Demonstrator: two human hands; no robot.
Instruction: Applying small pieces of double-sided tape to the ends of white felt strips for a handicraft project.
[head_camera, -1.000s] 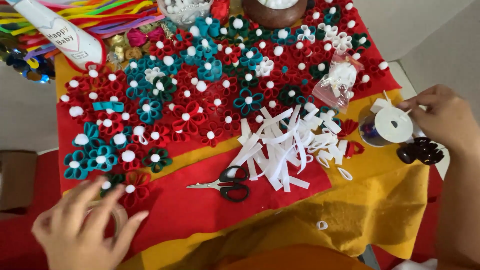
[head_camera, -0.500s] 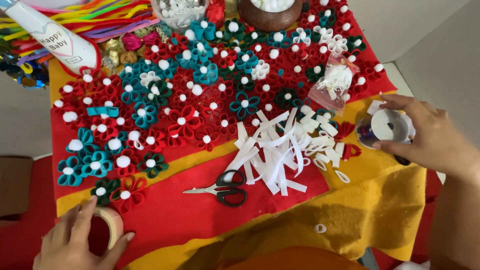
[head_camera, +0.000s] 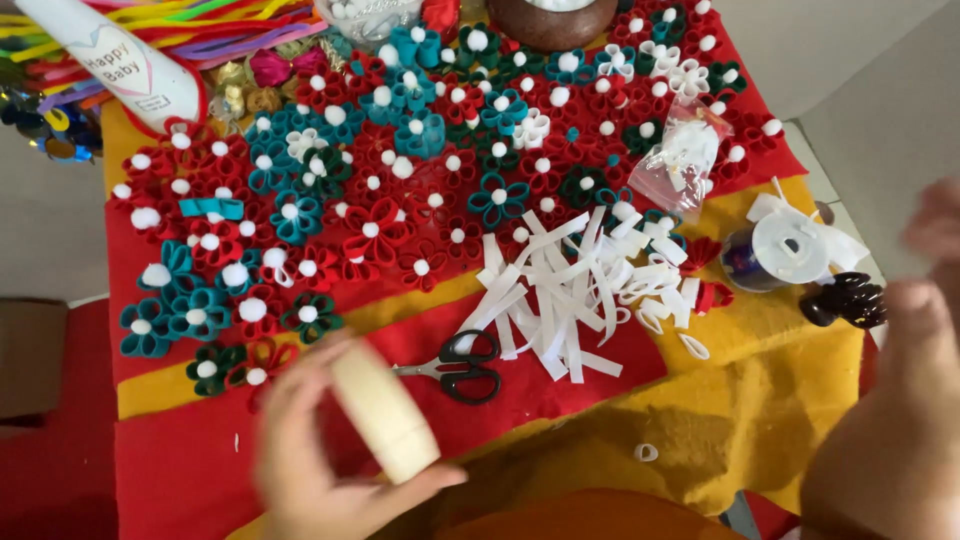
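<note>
- Left hand (head_camera: 320, 470) blurred, low in view, fingers closed round a cream tape roll (head_camera: 385, 410), lifted clear of the red felt sheet (head_camera: 200, 470)
- Black-handled scissors (head_camera: 455, 367) lie shut on the felt just right of the held roll, blades pointing toward it
- Pile of white paper strips (head_camera: 565, 290) beyond the scissors, up and right of the grip
- Red, teal and green felt flowers (head_camera: 375, 225) with white pompom centres spread above the roll; nearest ones just up-left of the hand
- Right hand (head_camera: 920, 310) blurred at the right edge, well apart from the roll, holding nothing visible, close to a black claw clip (head_camera: 845, 300) and a clear spool (head_camera: 785, 250)
</note>
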